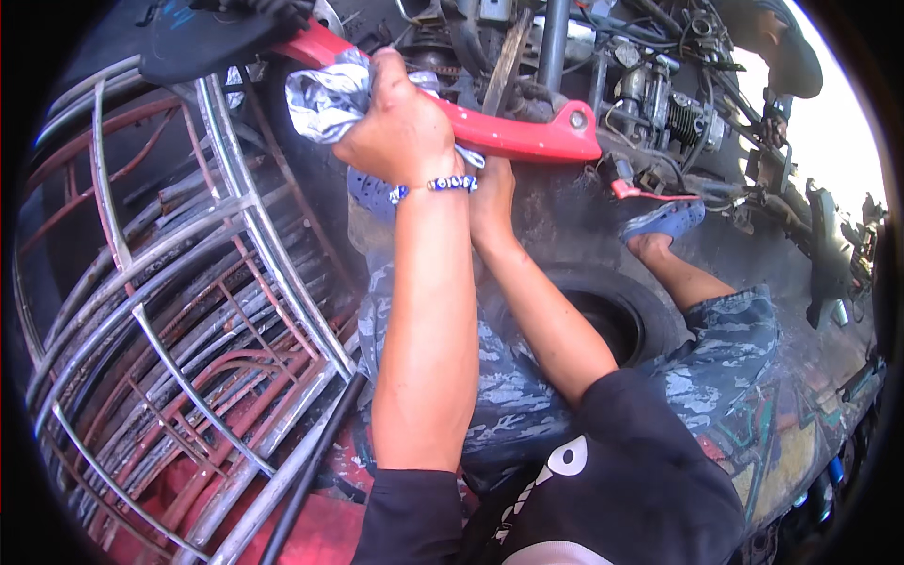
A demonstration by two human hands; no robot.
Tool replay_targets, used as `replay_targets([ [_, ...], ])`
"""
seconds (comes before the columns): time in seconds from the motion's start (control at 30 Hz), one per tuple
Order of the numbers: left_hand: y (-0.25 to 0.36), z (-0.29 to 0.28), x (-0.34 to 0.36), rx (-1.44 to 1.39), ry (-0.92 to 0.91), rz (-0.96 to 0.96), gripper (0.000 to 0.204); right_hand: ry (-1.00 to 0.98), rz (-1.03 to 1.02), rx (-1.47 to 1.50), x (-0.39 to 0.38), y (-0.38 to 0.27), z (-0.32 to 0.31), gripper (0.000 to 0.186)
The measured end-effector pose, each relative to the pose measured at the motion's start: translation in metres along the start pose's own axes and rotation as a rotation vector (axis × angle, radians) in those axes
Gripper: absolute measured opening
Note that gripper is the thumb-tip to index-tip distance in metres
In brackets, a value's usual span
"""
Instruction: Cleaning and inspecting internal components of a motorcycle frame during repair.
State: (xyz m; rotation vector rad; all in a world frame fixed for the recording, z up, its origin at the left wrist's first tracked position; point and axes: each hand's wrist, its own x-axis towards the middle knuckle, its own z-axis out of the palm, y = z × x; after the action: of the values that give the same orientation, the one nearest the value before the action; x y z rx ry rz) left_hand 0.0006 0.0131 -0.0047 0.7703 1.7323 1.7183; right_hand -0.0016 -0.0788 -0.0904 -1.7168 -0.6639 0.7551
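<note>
A long, curved red bar (527, 138) with a bolt hole in its rounded right end stretches across in front of me, over motorcycle parts. My left hand (407, 122), with a blue and white bead bracelet at the wrist, is closed round a crumpled white and grey cloth (325, 102), pressing it against the bar. Just below the bar, to the right of that wrist, my right hand (493, 193) is closed on its underside. Most of its fingers are hidden behind the bar. A strip of cloth shows between the two hands.
Stacked metal frames and rods (250, 221) fill the left side. A black tyre (612, 292) lies between my legs. Beyond the bar sits a greasy engine (673, 113) among cables and a grey upright tube (554, 47). A dark shoe (786, 52) of another person is at upper right.
</note>
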Motion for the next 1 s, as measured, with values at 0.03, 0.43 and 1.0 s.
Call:
replay_targets([
  [0.03,0.005,-0.001,-0.003,0.125,0.004,-0.132,0.03,-0.023,0.025,-0.011,-0.001,0.001,-0.001,0.023],
  [0.43,-0.007,-0.003,0.003,0.014,-0.035,0.055,0.025,0.045,-0.019,-0.064,0.008,0.002,-0.004,0.018],
  [1.0,0.009,0.001,-0.003,0.118,-0.016,-0.207,0.021,0.044,0.07,0.009,0.007,-0.012,0.001,0.013],
])
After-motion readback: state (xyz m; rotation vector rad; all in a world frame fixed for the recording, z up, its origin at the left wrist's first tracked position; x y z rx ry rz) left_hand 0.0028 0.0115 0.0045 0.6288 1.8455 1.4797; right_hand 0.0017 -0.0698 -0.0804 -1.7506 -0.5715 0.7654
